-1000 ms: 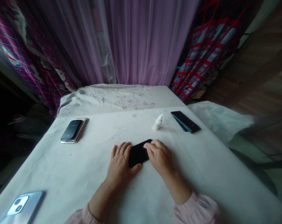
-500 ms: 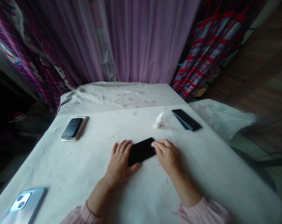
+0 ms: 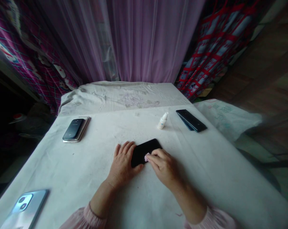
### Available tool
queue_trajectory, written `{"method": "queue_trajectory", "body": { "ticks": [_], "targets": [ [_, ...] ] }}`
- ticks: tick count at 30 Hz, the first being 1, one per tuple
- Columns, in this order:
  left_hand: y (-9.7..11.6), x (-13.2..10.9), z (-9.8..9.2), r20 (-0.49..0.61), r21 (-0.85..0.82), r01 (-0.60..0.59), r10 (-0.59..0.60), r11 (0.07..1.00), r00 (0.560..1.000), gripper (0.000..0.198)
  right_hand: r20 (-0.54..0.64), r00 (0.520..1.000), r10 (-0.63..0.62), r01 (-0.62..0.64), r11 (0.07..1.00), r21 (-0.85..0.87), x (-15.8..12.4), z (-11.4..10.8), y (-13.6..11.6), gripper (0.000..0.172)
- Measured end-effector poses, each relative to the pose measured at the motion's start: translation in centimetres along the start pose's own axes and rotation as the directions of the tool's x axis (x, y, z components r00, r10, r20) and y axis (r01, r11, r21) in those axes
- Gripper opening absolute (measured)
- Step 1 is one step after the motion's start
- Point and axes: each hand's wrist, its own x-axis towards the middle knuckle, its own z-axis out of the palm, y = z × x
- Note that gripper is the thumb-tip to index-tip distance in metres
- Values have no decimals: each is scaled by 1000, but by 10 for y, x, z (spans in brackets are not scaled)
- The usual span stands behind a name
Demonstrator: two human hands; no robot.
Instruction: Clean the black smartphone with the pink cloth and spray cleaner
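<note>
A black phone [image 3: 146, 148] lies screen-up on the white-covered table [image 3: 206, 165] in the middle of the view. My left hand [image 3: 122, 163] lies flat on the cloth against the phone's left end, fingers stretched out, thumb along its near edge. My right hand [image 3: 163, 167] has its fingers pressed together on a small pinkish-white wad, which it holds against the phone's near part.
A small white bottle [image 3: 162, 121] stands behind the phone. Dark phones [image 3: 191, 120] lie stacked at the back right, another stacked pair [image 3: 74, 129] at the back left, a silver-blue phone [image 3: 27, 206] at the near left. Purple curtains [image 3: 139, 41] hang behind.
My right hand, with the wad, slid from the phone's right end leftward to its near left part. My left hand stayed in place.
</note>
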Motion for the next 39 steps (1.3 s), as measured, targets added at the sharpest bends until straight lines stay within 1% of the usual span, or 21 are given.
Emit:
{"method": "queue_trajectory", "body": {
  "ticks": [6,9,12,14,17,19,20,23,27,30,32,35,39],
  "targets": [
    [0,0,-1,3,3,-13,13,1000,1000,65,-70,992,108,-112,992,-59,-6,-13,30,25],
    [0,0,0,-10,2,-19,19,1000,1000,64,-98,983,158,-167,981,-98,-8,-16,38,24],
    [0,0,1,-28,6,-23,23,1000,999,64,-105,982,154,-163,983,-88,-7,-13,30,25],
    [0,0,1,-35,12,-22,23,1000,999,64,-75,991,111,-115,992,-53,-5,-8,17,25],
    [1,0,2,-42,20,-20,21,1000,999,63,-12,1000,7,-7,1000,-14,-3,0,-5,25],
    [1,0,2,-52,23,-23,24,999,998,62,11,999,-32,32,999,-9,-2,3,-13,24],
    [1,0,2,-55,23,-25,26,999,998,62,18,999,-30,30,999,-13,-2,3,-13,24],
    [0,0,2,-45,18,-27,28,999,999,62,13,1000,25,-25,999,-27,-5,-2,-3,23],
    [0,-1,1,-35,15,-27,27,1000,999,63,-51,992,120,-123,990,-65,-10,-10,21,24],
    [0,-1,1,-35,22,-32,33,999,999,64,-96,977,190,-200,973,-112,-14,-14,35,24],
    [0,-1,1,-30,25,-35,36,999,999,64,-112,968,224,-238,963,-125,-15,-15,39,24],
    [0,-1,1,-16,22,-38,39,999,999,64,-104,962,251,-262,959,-108,-14,-15,43,22],
    [0,0,0,5,15,-35,35,999,999,65,-61,964,259,-265,956,-128,-2,-17,44,19]
  ]
}}
